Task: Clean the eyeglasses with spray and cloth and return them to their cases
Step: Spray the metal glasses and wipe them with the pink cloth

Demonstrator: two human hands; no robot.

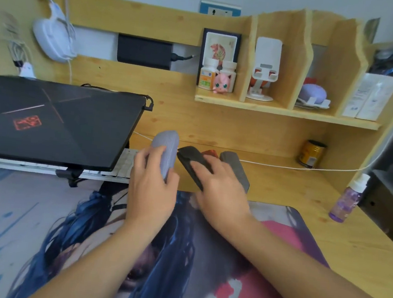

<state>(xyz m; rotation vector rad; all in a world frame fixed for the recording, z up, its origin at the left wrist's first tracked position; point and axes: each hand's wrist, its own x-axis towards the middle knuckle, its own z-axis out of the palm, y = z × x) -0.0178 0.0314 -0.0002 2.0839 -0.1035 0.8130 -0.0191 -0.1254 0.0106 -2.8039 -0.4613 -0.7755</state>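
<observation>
Lavender case (pixel 166 154), ribbed shell, shut, held by the left hand (pixel 150 185): fingers and thumb curl round its near end, far end raised toward the shelf wall. Black case (pixel 192 165), shut, lying on the desk (pixel 294 192) just right of the lavender one; the right hand (pixel 220 189) lies over it, fingers bent across the top, thumb side hidden, so how firmly it grips cannot be told. Red case (pixel 210 153), only a sliver showing behind the right hand. Grey case (pixel 235 170), just right of that hand, flat on the desk. No eyeglasses visible; presumably all are inside their cases. Spray bottle (pixel 348 199), purple, white nozzle, upright near the right desk edge, well apart from both hands. No cloth seen. Mat (pixel 39 229), printed, covers the near desk under both forearms. Laptop (pixel 56 121), closed, on a stand at left. Judged stage: cases being picked out, none opened, cleaning not begun. Risks: the four cases sit close together, so lifting the black one could drag or knock the red and grey ones; opening the lavender case while tilted could let glasses slide out onto the desk; a quick reach for the bottle could tip it off the edge.
</observation>
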